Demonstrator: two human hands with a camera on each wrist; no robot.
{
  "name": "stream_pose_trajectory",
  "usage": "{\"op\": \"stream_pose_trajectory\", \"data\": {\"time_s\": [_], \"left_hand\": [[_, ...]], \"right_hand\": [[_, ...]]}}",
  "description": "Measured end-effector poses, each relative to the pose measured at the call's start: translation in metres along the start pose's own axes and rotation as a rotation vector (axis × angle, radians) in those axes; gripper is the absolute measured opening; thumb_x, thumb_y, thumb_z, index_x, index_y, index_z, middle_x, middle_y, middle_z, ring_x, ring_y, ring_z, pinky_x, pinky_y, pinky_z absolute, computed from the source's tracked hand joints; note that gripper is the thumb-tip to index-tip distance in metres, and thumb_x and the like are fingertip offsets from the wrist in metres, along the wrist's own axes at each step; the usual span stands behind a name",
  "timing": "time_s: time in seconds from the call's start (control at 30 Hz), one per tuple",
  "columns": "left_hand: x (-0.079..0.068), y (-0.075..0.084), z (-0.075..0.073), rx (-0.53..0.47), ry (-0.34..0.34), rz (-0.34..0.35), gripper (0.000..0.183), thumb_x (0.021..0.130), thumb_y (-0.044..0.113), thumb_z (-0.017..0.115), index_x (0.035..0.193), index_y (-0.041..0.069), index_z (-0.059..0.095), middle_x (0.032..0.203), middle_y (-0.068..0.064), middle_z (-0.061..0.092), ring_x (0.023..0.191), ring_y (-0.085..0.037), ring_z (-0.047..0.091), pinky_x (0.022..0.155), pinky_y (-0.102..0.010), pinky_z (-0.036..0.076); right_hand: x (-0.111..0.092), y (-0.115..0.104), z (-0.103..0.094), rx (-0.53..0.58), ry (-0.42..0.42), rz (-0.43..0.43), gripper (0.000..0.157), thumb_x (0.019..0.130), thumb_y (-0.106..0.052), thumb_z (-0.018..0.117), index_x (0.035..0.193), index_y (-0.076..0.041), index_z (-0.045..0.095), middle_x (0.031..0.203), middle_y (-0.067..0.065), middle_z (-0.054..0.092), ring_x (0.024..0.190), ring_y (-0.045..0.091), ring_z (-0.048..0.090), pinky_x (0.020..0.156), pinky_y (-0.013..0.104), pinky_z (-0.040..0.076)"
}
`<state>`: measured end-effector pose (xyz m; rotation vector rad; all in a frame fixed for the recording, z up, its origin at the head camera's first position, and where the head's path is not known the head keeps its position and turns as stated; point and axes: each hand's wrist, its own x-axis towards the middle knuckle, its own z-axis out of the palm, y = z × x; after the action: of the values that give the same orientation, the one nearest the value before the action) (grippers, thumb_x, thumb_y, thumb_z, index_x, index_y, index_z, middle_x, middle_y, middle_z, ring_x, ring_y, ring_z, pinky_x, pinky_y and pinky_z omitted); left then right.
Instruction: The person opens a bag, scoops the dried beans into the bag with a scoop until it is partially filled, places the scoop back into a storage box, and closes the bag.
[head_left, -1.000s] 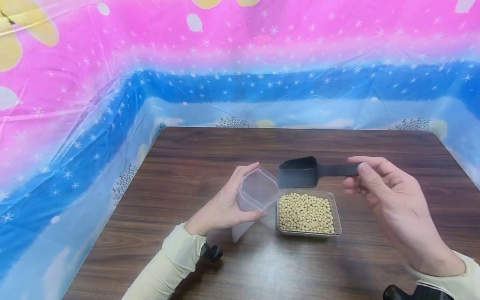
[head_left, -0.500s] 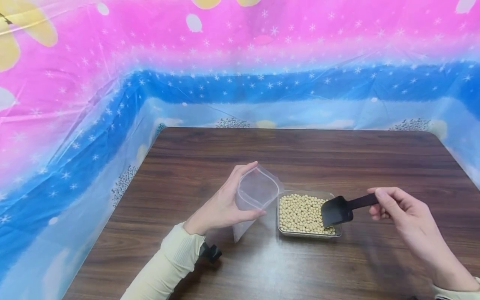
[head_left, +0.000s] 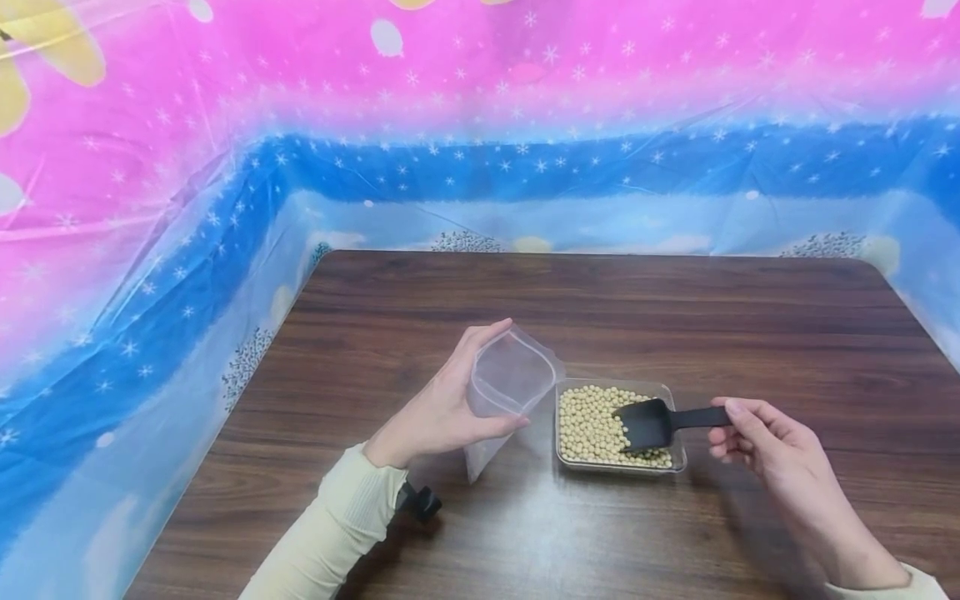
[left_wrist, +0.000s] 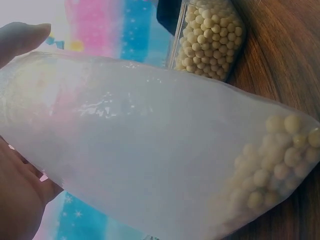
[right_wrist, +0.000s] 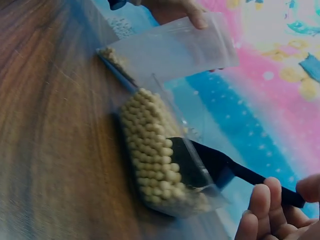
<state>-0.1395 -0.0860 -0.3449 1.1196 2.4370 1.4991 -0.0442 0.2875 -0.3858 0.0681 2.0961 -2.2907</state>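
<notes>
In the head view, my left hand holds a clear zip bag by its mouth, thumb and fingers on opposite sides, so the mouth gapes. Round pale beans, like soybeans, lie in the bottom corner of the bag in the left wrist view. My right hand pinches the end of a black scoop's handle. The scoop has its front edge sunk among the beans in a clear plastic box. That box stands just right of the bag.
Everything is on a dark wood-grain table. A pink and blue patterned cloth hangs behind it and along the left side. A black device sits at my left wrist.
The scoop has come down from above the box to its right side, then slid leftward into the beans with my right hand. The left hand and bag have barely moved.
</notes>
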Motion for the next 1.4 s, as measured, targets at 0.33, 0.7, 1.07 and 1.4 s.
{"op": "stream_pose_trajectory", "data": {"time_s": [0.33,0.7,1.07,1.4], "left_hand": [[-0.001,0.000,-0.001,-0.001,0.003,0.002,0.098,0.075,0.027,0.084,0.152,0.033,0.022,0.141,0.004,0.037,0.117,-0.023,0.049,0.087,-0.034,0.055],[-0.002,0.000,0.001,0.009,0.010,0.017,0.100,0.074,0.025,0.085,0.152,0.033,0.023,0.140,0.003,0.037,0.116,-0.023,0.050,0.084,-0.033,0.056],[-0.001,0.001,0.001,0.014,0.006,0.017,0.099,0.074,0.027,0.085,0.152,0.032,0.023,0.140,0.003,0.037,0.116,-0.022,0.050,0.086,-0.033,0.056],[0.002,0.002,0.003,0.011,-0.004,0.009,0.099,0.074,0.028,0.085,0.152,0.031,0.022,0.139,0.001,0.038,0.116,-0.021,0.051,0.086,-0.032,0.056]], "right_hand": [[0.000,0.021,-0.004,0.109,-0.011,0.046,0.025,0.104,-0.024,0.046,0.113,-0.008,0.064,0.084,0.001,0.064,0.073,0.011,0.061,0.067,0.024,0.054],[0.002,0.026,-0.022,0.409,-0.117,0.100,0.030,0.106,-0.018,0.039,0.110,-0.007,0.066,0.086,0.001,0.061,0.078,0.011,0.057,0.069,0.024,0.052],[0.009,-0.033,-0.029,0.569,-0.144,0.013,0.032,0.106,-0.015,0.036,0.120,0.001,0.059,0.093,0.008,0.059,0.082,0.017,0.059,0.071,0.029,0.055],[0.023,-0.103,0.007,0.435,-0.180,-0.164,0.033,0.106,-0.011,0.036,0.130,0.004,0.052,0.098,0.010,0.060,0.085,0.020,0.058,0.072,0.029,0.053]]}}
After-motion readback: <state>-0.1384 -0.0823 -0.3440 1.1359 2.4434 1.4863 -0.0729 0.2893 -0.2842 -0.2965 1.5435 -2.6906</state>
